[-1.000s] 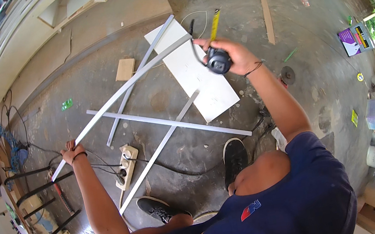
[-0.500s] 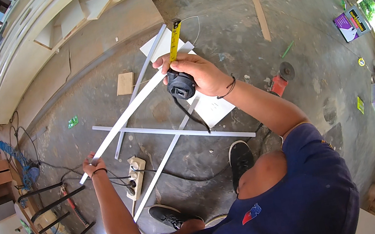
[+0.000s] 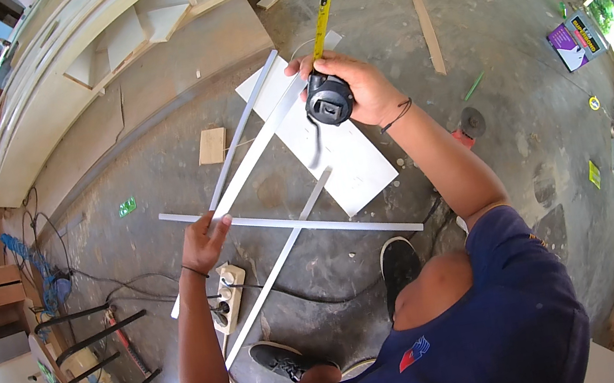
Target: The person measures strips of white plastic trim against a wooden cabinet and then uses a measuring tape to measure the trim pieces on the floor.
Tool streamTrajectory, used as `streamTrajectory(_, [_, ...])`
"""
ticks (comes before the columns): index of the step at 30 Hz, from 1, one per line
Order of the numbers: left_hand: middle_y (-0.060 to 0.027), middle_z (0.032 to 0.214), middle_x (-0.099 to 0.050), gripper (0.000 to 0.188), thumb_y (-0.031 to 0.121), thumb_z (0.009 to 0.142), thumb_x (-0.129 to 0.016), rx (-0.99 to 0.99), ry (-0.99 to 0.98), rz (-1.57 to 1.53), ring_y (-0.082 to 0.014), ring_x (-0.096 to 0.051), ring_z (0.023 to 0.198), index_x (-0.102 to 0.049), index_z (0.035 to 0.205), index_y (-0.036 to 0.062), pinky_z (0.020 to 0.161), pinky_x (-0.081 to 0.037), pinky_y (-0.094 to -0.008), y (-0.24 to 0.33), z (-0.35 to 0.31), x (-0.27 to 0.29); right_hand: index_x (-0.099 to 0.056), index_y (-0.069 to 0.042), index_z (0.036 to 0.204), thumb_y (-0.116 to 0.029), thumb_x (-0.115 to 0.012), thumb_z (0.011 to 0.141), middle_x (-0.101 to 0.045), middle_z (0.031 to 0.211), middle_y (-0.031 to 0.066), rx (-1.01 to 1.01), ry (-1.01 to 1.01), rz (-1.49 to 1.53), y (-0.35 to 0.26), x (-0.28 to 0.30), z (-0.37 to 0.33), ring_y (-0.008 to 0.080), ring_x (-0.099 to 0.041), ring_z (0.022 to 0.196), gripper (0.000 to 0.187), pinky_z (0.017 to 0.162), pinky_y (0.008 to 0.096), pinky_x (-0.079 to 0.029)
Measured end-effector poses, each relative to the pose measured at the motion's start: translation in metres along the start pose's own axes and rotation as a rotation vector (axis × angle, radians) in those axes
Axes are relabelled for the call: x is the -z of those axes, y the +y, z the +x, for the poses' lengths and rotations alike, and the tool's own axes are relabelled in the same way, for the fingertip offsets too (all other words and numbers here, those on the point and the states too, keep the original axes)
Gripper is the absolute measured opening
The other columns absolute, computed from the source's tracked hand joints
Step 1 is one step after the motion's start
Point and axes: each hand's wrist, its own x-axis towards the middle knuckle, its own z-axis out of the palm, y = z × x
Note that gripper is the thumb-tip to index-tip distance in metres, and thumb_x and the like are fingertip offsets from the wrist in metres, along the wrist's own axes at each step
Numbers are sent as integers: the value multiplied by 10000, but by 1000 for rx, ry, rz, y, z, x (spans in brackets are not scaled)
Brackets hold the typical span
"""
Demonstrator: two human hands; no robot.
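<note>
Left hand (image 3: 204,243): wrapped round held strip (image 3: 249,160), seemingly to steady it
Right hand (image 3: 364,88): clamped on tape measure (image 3: 328,99), fingers by strip's upper end, likely keeping both close
Held strip: one, slanting between hands
Tape measure: one, yellow blade out
Floor strips (image 3: 361,224): three, two crossing
White board (image 3: 359,162): one

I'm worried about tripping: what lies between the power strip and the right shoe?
The head view shows a black cable and one pale strip between them.

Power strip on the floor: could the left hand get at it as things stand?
Probably yes: the power strip shows below the left hand in this view, largely uncovered, though that hand holds a white bar it may need to release.
</note>
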Motion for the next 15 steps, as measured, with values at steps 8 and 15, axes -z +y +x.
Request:
streamTrajectory(8, [-29, 542, -434, 442, 391, 906, -473, -7, 98, -67, -87, -401, 565, -546, 751, -17, 492, -332, -275, 11, 7, -7, -567, -32, 933, -218, -505, 881, -570, 985, 105, 38, 162, 117, -7, -1, 3, 194, -593, 822, 202, 702, 307, -517])
streamTrajectory(15, [38, 585, -397, 428, 384, 934, -418, -77, 185, 3, -51, -358, 569, -501, 723, 21, 495, -287, -231, 13, 7, -16, -559, -31, 898, -207, -508, 875, -569, 867, 85, -32, 222, 143, 4, 0, 1, 184, -586, 796, 184, 711, 301, -504])
